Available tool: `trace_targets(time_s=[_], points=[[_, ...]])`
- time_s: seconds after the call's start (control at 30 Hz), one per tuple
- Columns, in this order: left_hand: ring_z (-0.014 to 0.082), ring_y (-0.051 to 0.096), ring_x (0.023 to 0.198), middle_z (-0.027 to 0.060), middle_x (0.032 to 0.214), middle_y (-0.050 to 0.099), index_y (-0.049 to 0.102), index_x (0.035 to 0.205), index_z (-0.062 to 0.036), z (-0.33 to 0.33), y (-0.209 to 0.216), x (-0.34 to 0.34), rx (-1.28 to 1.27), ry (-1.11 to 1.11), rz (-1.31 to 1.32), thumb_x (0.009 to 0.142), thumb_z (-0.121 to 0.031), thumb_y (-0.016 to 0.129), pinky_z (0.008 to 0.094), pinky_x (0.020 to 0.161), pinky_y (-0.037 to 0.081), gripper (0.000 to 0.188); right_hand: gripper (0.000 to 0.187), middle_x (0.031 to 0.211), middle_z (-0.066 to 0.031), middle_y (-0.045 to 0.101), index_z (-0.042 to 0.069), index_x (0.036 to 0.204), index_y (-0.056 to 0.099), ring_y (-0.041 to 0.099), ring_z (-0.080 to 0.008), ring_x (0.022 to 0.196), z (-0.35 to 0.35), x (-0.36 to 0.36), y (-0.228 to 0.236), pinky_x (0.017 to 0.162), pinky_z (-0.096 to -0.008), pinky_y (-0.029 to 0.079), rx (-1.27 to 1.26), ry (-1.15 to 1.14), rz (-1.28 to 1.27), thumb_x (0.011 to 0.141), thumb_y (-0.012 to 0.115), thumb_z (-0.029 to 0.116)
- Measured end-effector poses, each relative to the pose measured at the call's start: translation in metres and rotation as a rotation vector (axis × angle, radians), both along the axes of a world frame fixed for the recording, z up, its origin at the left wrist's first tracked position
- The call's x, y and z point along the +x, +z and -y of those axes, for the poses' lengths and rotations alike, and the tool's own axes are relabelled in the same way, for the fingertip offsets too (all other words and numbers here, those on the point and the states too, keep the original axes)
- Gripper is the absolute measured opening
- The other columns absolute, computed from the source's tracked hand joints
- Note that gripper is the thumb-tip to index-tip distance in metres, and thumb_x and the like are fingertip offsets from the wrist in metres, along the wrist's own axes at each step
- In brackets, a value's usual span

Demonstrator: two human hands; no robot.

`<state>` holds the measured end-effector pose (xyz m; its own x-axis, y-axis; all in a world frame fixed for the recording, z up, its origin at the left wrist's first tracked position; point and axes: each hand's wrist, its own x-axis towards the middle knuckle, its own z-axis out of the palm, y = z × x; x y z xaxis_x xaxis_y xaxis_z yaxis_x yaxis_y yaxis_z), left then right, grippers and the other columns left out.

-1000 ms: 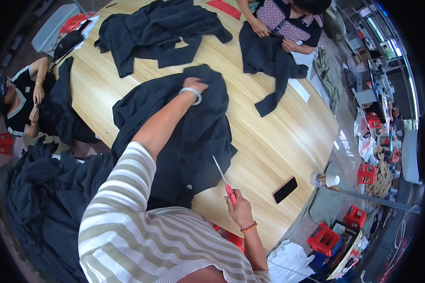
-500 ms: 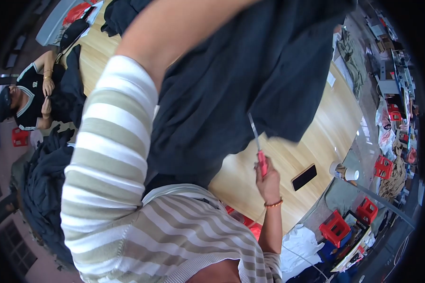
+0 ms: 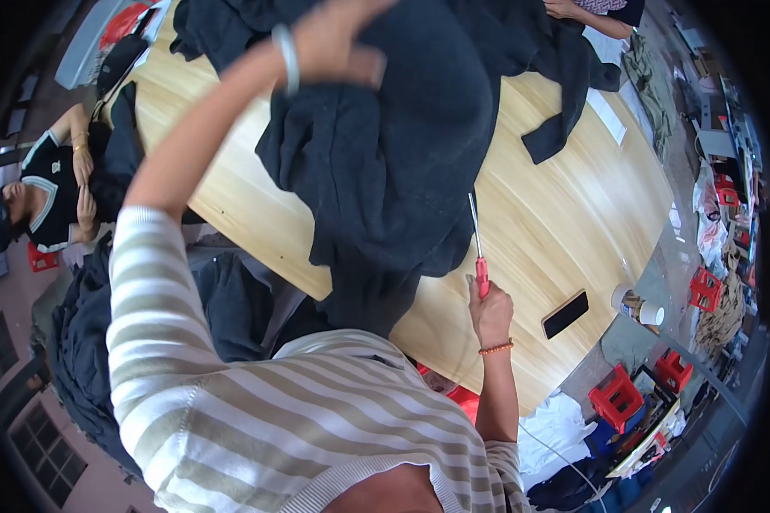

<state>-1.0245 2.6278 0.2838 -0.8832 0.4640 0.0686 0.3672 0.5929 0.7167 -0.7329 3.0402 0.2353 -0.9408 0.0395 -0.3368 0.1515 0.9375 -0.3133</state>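
Note:
My left hand (image 3: 338,43) is blurred and reaches over the dark cloth at the top edge, its thumb held apart from the fingers and nothing visible in it. Below it a large dark garment (image 3: 393,162) lies bunched on the table, its lower end hanging over the near edge toward me. At the right of the cloth, my right hand (image 3: 492,315) is closed round the red handle of a thin-shafted tool (image 3: 477,231). The shaft points away from me, close beside the garment's edge. What kind of tool it is I cannot make out.
On the wooden table (image 3: 573,197) lie a black phone (image 3: 565,315) and a white paper strip (image 3: 606,116). Paper cups (image 3: 637,305) stand by the right edge. One co-worker (image 3: 56,184) sits at left; another's hand (image 3: 565,8) shows top right. Dark garments (image 3: 85,342) are heaped at left.
The dark cloth has come down from its raised, spread position onto the table. My left arm has swung left and lower, bringing the hand into view. The tool stays in my right hand.

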Motion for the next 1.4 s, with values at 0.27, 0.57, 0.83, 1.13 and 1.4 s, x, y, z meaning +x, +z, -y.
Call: trace_targets(time_s=[0.27, 0.57, 0.83, 1.13, 1.4], points=[[0.0291, 0.045, 0.127, 0.0122, 0.126, 0.055, 0.061, 0.089, -0.0132, -0.033, -0.077, 0.2, -0.514, -0.635, -0.52, 0.08, -0.015, 0.054, 0.0536, 0.101, 0.036, 0.012, 0.029, 0.062, -0.0238, 0.059, 0.0, 0.079, 0.064, 0.062, -0.0392, 0.059, 0.005, 0.025, -0.029, 0.055, -0.0424, 0.049, -0.251, 0.153, -0.132, 0.088, 0.063, 0.027], [0.0382, 0.059, 0.076, 0.0174, 0.083, 0.057, 0.053, 0.083, -0.0031, -0.042, 0.024, 0.099, 0.052, 0.119, -0.329, 0.082, -0.007, 0.057, 0.0459, 0.065, 0.048, 0.006, 0.023, 0.06, -0.0141, 0.062, -0.001, 0.086, 0.065, 0.065, -0.0229, 0.054, 0.008, 0.025, -0.013, 0.054, -0.0343, 0.05, -0.479, -0.067, -0.094, 0.089, 0.064, 0.022], [0.0255, 0.055, 0.107, 0.0174, 0.116, 0.053, 0.049, 0.127, -0.0048, 0.012, 0.029, 0.054, 0.258, 0.886, -0.45, 0.082, -0.019, 0.072, 0.0344, 0.086, 0.048, 0.052, 0.065, 0.108, -0.0233, 0.064, 0.002, 0.131, 0.047, 0.063, -0.0367, 0.098, 0.026, -0.01, -0.025, 0.085, -0.0432, 0.049, -0.257, -0.071, -0.227, 0.08, 0.074, 0.032], [0.0401, 0.041, 0.121, 0.0164, 0.134, 0.041, 0.051, 0.129, -0.0137, -0.01, -0.133, 0.248, -0.309, 0.818, 0.077, 0.065, -0.026, 0.083, 0.049, 0.098, 0.038, 0.072, 0.063, 0.093, -0.0255, 0.065, -0.002, 0.11, 0.051, 0.063, -0.0411, 0.089, 0.06, -0.045, -0.094, 0.078, -0.0454, 0.049, -0.175, -0.16, -0.094, 0.07, 0.081, 0.037], [0.0366, 0.051, 0.109, 0.0167, 0.115, 0.057, 0.062, 0.112, -0.0064, -0.011, -0.121, 0.225, -0.119, 0.589, -0.242, 0.077, -0.013, 0.072, 0.044, 0.093, 0.042, 0.037, 0.052, 0.087, -0.0177, 0.067, -0.005, 0.106, 0.057, 0.067, -0.0256, 0.082, 0.03, -0.011, -0.078, 0.072, -0.0358, 0.052, -0.808, -0.145, -0.092, 0.072, 0.082, 0.025]])
